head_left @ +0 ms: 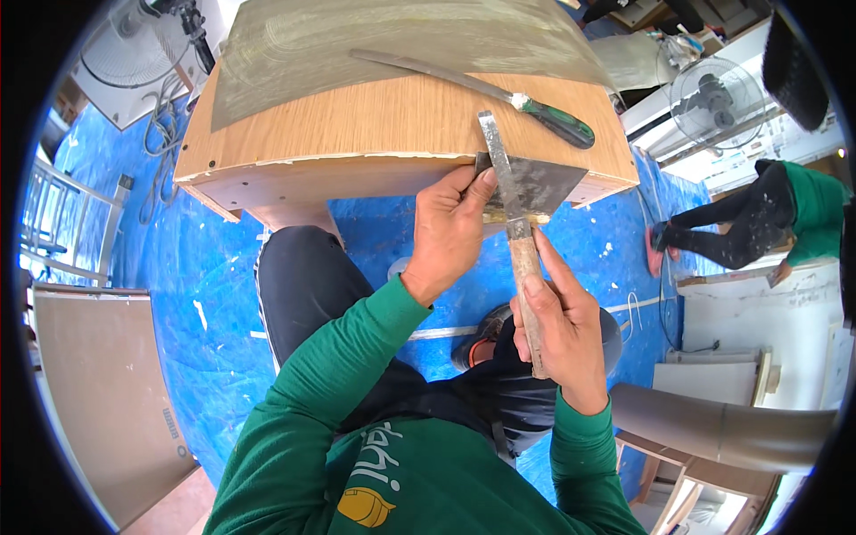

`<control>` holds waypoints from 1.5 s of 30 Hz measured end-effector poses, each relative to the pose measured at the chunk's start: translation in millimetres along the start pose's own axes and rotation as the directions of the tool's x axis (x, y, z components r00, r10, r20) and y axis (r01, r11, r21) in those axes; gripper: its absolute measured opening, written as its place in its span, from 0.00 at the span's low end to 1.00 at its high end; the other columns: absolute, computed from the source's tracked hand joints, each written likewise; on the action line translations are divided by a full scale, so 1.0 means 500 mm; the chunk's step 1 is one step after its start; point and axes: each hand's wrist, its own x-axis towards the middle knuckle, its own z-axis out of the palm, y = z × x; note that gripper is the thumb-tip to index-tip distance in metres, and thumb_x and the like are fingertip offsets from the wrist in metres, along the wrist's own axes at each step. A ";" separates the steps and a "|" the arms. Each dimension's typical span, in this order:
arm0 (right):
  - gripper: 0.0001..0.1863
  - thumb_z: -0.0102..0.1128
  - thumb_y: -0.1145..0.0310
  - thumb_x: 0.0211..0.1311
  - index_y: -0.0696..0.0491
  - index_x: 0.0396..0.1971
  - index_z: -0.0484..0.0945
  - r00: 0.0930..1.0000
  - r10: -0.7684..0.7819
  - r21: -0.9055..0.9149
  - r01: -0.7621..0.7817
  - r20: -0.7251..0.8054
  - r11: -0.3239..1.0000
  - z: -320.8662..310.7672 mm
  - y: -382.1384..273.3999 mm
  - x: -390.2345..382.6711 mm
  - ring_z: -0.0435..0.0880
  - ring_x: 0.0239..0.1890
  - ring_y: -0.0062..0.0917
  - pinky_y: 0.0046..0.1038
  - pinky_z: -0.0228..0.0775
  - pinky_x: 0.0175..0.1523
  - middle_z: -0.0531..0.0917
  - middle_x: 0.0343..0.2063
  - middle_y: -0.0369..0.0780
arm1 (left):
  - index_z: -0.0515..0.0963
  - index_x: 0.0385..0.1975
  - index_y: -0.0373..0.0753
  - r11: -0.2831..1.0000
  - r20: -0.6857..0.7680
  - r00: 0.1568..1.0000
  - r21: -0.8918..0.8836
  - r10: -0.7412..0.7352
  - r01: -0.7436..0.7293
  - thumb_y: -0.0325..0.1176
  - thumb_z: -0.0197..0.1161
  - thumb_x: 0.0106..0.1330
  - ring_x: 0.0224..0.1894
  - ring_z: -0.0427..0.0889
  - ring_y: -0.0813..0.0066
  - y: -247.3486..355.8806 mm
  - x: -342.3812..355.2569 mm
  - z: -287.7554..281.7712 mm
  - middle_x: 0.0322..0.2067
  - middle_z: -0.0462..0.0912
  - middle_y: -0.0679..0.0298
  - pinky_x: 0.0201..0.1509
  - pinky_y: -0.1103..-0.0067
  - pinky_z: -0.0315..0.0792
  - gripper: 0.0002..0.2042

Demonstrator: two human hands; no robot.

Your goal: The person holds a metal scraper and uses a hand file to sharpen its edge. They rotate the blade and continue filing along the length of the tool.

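Note:
My right hand [557,321] grips the worn wooden handle of a long flat chisel [500,156], its whitish-stained metal blade pointing up and away from me. My left hand [450,232] is closed on a dark rectangular plate [553,183] at the front edge of a wood-veneered box [267,134], its thumb beside the chisel blade. The plate's lower edge is partly hidden by my hand and the chisel. On the box top lie a long file [557,120] with a black and green handle and a greyish scratched sheet [303,31].
Blue sheeting [205,348] covers the floor. Left are a metal ladder [102,201], cables [160,134], a board [98,392] and a fan [125,53]. Right are another fan [713,98], a bent-over co-worker [802,205] in green, and a large brown roll [722,428].

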 end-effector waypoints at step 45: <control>0.32 0.55 0.63 0.88 0.51 0.85 0.62 1.000 0.022 0.044 -0.021 -0.013 0.999 0.007 -0.004 -0.002 0.73 0.18 0.14 0.23 0.68 0.23 0.79 0.26 0.35 | 0.88 0.44 0.29 0.999 -0.015 1.000 -0.047 -0.007 0.006 0.35 0.65 0.85 0.34 0.70 0.89 0.016 -0.005 0.007 0.31 0.82 0.75 0.35 0.82 0.67 0.13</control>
